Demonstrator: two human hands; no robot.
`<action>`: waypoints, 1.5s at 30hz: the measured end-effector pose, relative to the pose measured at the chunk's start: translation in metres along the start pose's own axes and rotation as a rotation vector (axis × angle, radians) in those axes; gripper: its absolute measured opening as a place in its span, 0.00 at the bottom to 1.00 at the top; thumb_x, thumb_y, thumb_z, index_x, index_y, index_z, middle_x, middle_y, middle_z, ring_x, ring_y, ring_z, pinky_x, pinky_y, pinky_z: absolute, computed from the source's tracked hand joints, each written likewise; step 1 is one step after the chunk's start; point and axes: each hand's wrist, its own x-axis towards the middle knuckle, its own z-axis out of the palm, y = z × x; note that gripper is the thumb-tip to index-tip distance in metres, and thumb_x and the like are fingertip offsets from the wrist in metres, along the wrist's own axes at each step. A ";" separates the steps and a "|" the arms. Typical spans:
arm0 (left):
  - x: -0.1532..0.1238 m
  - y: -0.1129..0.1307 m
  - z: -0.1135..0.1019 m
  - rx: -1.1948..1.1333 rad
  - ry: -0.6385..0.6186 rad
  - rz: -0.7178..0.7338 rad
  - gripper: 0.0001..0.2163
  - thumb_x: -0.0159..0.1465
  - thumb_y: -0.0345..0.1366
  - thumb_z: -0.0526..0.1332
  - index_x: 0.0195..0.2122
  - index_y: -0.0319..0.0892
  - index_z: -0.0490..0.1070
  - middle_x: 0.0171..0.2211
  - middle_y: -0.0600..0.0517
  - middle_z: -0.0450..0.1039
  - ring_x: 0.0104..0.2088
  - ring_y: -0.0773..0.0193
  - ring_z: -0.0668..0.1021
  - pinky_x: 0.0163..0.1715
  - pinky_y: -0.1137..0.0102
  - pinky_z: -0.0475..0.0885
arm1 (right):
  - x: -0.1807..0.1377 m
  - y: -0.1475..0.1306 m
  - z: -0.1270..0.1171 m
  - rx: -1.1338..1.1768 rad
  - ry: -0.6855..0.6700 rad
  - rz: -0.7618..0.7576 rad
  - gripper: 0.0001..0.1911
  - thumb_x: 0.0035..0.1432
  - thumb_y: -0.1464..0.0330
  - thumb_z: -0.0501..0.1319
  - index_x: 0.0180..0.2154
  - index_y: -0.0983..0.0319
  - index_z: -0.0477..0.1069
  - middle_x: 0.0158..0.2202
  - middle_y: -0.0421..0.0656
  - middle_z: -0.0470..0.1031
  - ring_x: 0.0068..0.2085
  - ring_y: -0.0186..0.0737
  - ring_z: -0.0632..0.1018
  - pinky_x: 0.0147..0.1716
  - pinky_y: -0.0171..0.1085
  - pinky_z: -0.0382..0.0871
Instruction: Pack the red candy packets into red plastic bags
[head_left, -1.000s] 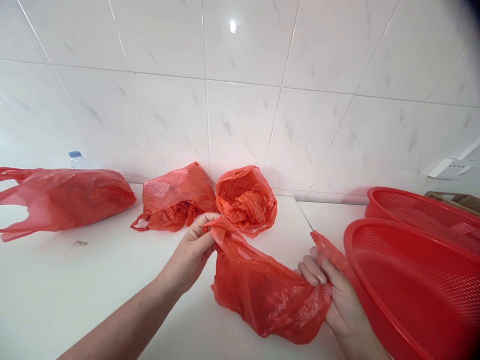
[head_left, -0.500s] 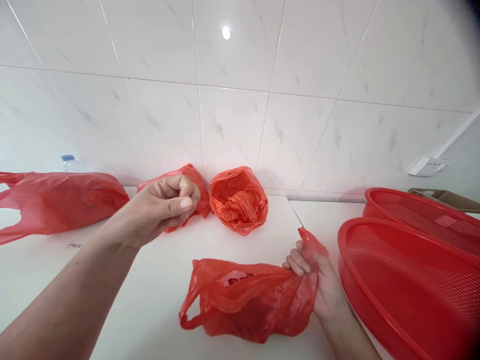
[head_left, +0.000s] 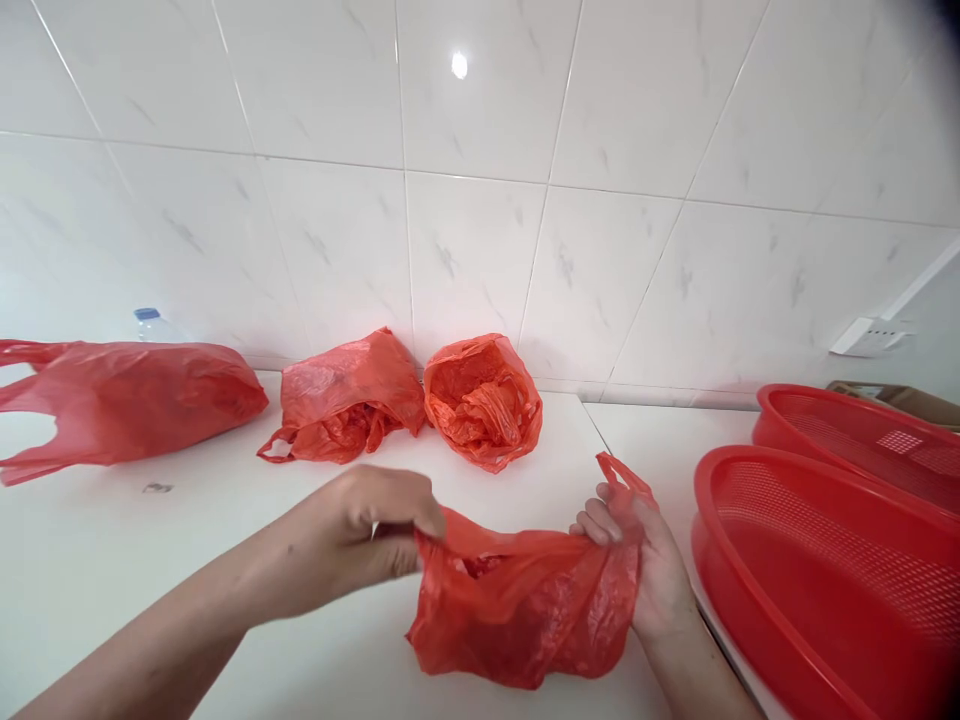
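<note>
Left hand: the left hand (head_left: 375, 525) pinches the left rim of a red plastic bag (head_left: 525, 610), grip closed on it.
Right hand: the right hand (head_left: 645, 560) clutches the bag's right handle, fingertips buried in plastic.
Bag: on the white bench (head_left: 225, 520), at 6 o'clock; contents hidden.
Colanders: two red colanders (head_left: 825, 570) at 3 o'clock, cut off by the frame edge.
Bottle: a bottle (head_left: 154, 322) at 10 o'clock, mostly hidden behind a long red bag (head_left: 127, 395).

held bag (head_left: 525, 610) on counter (head_left: 225, 540), three bags behind it; baskets (head_left: 825, 570) to its right
</note>
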 end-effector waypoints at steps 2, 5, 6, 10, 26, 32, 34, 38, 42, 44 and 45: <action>0.017 0.011 -0.002 -0.080 0.131 0.069 0.06 0.56 0.33 0.65 0.22 0.43 0.75 0.19 0.53 0.68 0.20 0.68 0.66 0.20 0.74 0.60 | -0.002 -0.001 0.003 -0.016 -0.012 -0.002 0.10 0.55 0.57 0.61 0.31 0.56 0.73 0.18 0.33 0.56 0.22 0.30 0.62 0.32 0.36 0.69; 0.035 0.014 -0.008 -0.217 0.358 0.103 0.11 0.58 0.38 0.64 0.20 0.42 0.70 0.15 0.56 0.62 0.19 0.70 0.63 0.21 0.74 0.59 | -0.006 -0.002 0.005 -0.026 -0.019 0.010 0.10 0.54 0.57 0.62 0.31 0.56 0.72 0.19 0.35 0.59 0.25 0.32 0.67 0.33 0.36 0.69; 0.038 0.012 -0.008 -0.260 0.399 0.087 0.12 0.59 0.39 0.63 0.20 0.42 0.71 0.16 0.56 0.62 0.19 0.70 0.64 0.21 0.74 0.60 | -0.006 -0.003 0.005 -0.025 -0.017 0.016 0.10 0.54 0.57 0.63 0.31 0.56 0.72 0.20 0.35 0.61 0.27 0.33 0.69 0.34 0.37 0.70; 0.033 -0.012 -0.002 -0.389 0.428 0.066 0.14 0.59 0.45 0.63 0.44 0.47 0.73 0.33 0.50 0.73 0.33 0.60 0.74 0.33 0.68 0.69 | -0.005 -0.005 0.000 -0.010 0.006 0.023 0.08 0.54 0.59 0.64 0.31 0.56 0.72 0.23 0.36 0.66 0.35 0.36 0.74 0.41 0.39 0.70; 0.036 -0.054 0.068 -0.679 0.179 -0.373 0.12 0.56 0.39 0.66 0.41 0.42 0.75 0.39 0.46 0.77 0.42 0.50 0.78 0.39 0.62 0.72 | -0.007 -0.027 -0.009 -0.248 -0.051 -0.001 0.09 0.50 0.61 0.68 0.31 0.58 0.74 0.28 0.39 0.72 0.37 0.39 0.75 0.43 0.40 0.70; 0.044 -0.056 0.082 -0.994 0.339 -0.349 0.06 0.59 0.37 0.62 0.35 0.41 0.74 0.38 0.49 0.75 0.38 0.58 0.77 0.38 0.66 0.72 | -0.004 -0.021 -0.008 0.041 0.099 -0.051 0.07 0.51 0.63 0.68 0.32 0.54 0.72 0.27 0.34 0.73 0.35 0.33 0.76 0.45 0.39 0.71; 0.047 -0.060 0.089 -1.117 0.287 -0.338 0.04 0.59 0.35 0.60 0.30 0.41 0.71 0.32 0.50 0.74 0.37 0.58 0.77 0.39 0.65 0.71 | -0.006 -0.012 -0.003 0.075 0.001 -0.013 0.07 0.53 0.63 0.67 0.30 0.56 0.71 0.17 0.31 0.61 0.23 0.27 0.69 0.36 0.32 0.71; 0.054 -0.076 0.103 -1.146 0.331 -0.350 0.05 0.53 0.26 0.54 0.26 0.42 0.65 0.17 0.58 0.60 0.23 0.67 0.71 0.32 0.71 0.69 | -0.014 0.009 0.009 -0.089 -0.179 0.060 0.18 0.58 0.52 0.58 0.28 0.59 0.70 0.14 0.30 0.46 0.17 0.26 0.53 0.22 0.29 0.60; 0.057 -0.093 0.112 -0.984 0.363 -0.436 0.04 0.48 0.26 0.51 0.20 0.42 0.59 0.13 0.61 0.50 0.15 0.73 0.57 0.21 0.76 0.59 | -0.020 0.024 0.014 -0.337 -0.204 0.165 0.37 0.55 0.39 0.44 0.33 0.64 0.73 0.15 0.35 0.54 0.19 0.29 0.60 0.25 0.33 0.59; 0.055 -0.095 0.113 -0.889 0.325 -0.429 0.06 0.47 0.26 0.50 0.16 0.42 0.55 0.11 0.60 0.50 0.15 0.73 0.55 0.19 0.75 0.55 | -0.022 0.028 0.017 -0.470 -0.136 0.232 0.34 0.58 0.43 0.48 0.43 0.65 0.73 0.14 0.35 0.57 0.19 0.31 0.62 0.23 0.33 0.57; 0.054 -0.095 0.114 -0.862 0.306 -0.421 0.08 0.47 0.27 0.50 0.15 0.42 0.53 0.11 0.60 0.50 0.15 0.73 0.55 0.19 0.75 0.54 | -0.022 0.030 0.018 -0.528 -0.104 0.245 0.32 0.58 0.46 0.51 0.49 0.64 0.70 0.14 0.34 0.58 0.18 0.30 0.61 0.22 0.32 0.56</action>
